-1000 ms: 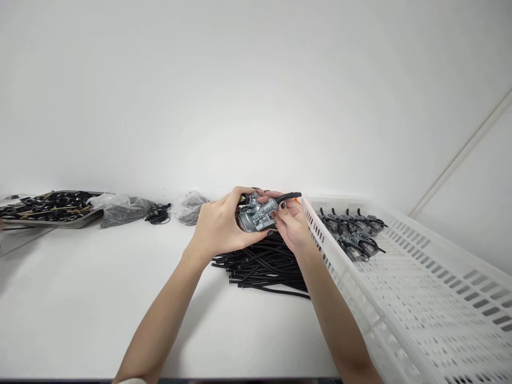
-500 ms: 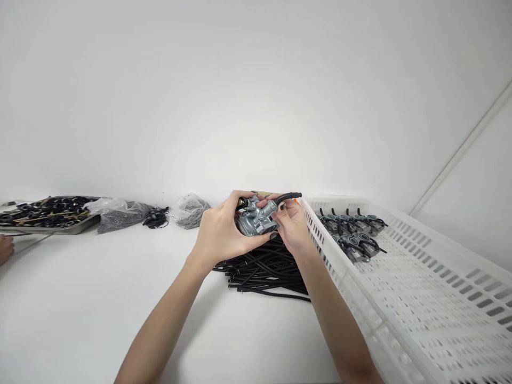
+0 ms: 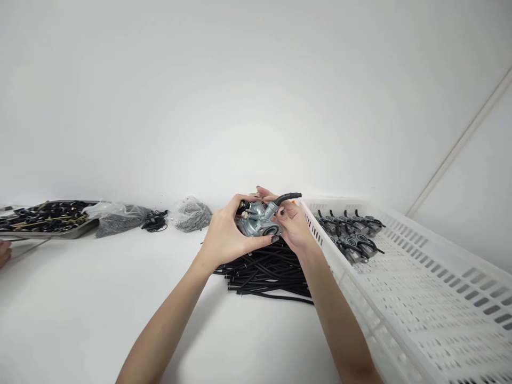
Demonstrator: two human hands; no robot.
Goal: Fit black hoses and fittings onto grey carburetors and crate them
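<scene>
Over the far end of the black tubes (image 3: 272,277), we hold one metal carburetor (image 3: 256,217): left hand (image 3: 226,232) clamped wide round its body, right hand (image 3: 296,226) gripping the hose stub (image 3: 288,197) side. White crate (image 3: 348,273) edge runs close on our right; tabletop (image 3: 100,304) stretches left.

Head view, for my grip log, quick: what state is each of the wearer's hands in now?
Left hand: closed around the metal part.
Right hand: holding the same part's other side, beside its short black hose.
</scene>
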